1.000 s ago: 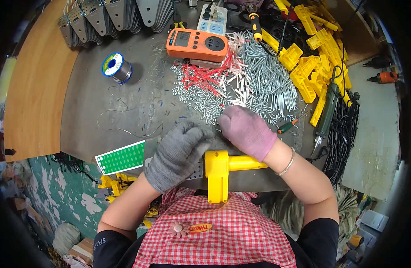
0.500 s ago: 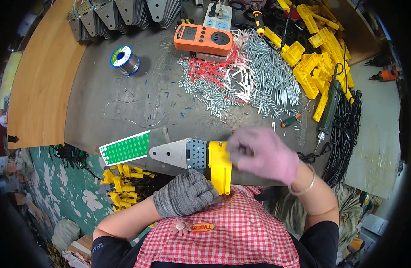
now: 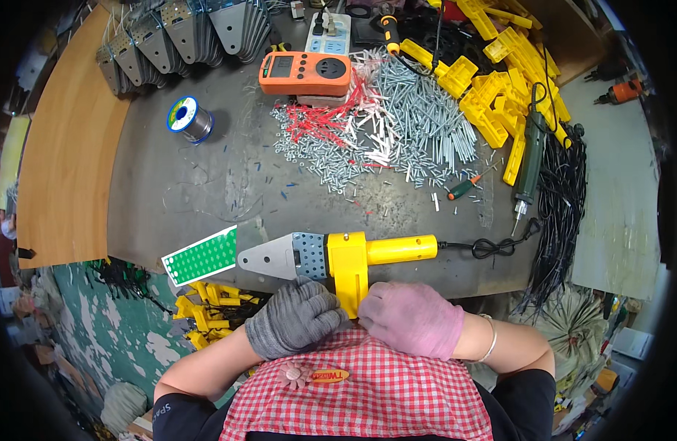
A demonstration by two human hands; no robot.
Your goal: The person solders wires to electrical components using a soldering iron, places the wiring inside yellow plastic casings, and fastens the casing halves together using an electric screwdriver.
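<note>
The right hand (image 3: pixel 412 320) is now coming down beside the left hand (image 3: pixel 294 316), so work is perhaps shifting to the near end of the yellow tool (image 3: pixel 346 254), which is lying mostly beyond the fingers on the tabletop (image 3: pixel 147 191); these are curling, but their hold I cannot tell

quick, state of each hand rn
Left hand: curled beside the yellow leg, grip cannot be told.
Right hand: curled at its other side, grip cannot be told.

Open lane between solder spool (image 3: pixel 191 120) and nuts-and-screws heap (image 3: pixel 412 140), yellow-handled electric tool (image 3: pixel 346 253) barring the near edge of the bench (image 3: pixel 144 184), yellow housings (image 3: pixel 493 103) crowding its far right corner
</note>
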